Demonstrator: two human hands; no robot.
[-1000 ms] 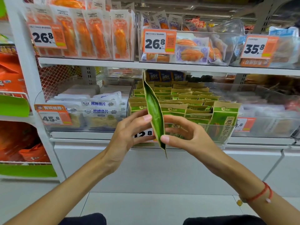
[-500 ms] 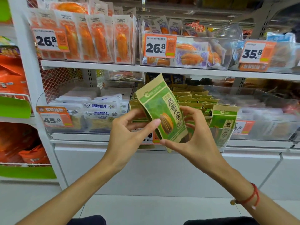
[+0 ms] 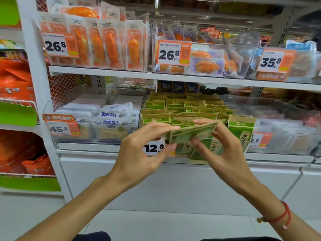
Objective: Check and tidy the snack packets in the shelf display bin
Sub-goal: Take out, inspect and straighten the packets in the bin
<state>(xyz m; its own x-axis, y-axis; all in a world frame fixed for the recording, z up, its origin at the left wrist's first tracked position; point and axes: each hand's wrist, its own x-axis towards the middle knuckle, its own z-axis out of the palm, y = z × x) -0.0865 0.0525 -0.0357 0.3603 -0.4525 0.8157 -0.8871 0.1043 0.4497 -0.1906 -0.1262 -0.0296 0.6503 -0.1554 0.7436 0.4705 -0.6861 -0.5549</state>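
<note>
The green-and-tan snack packet (image 3: 191, 133) lay nearly flat and edge-on between both hands, just in front of the clear display bin (image 3: 250, 146) on the lower shelf. It looked thin and blurred, its print unreadable. The left hand (image 3: 139, 153) pinched its left end between thumb and fingers; the right hand (image 3: 224, 150) pinched the right end likewise. Matching packets (image 3: 175, 103) stood in rows in the bin behind.

We are holding a green and kraft-brown paper snack packet (image 3: 191, 133), and we are seeing the same green panels and brown tops on the packets in the clear plastic display bin (image 3: 187, 105). We are wearing a red cord bracelet (image 3: 281, 217). Orange and white price tags (image 3: 173, 53) are showing black numbers. Translucent pouches with orange contents (image 3: 97, 44) are filling the upper shelf.
</note>
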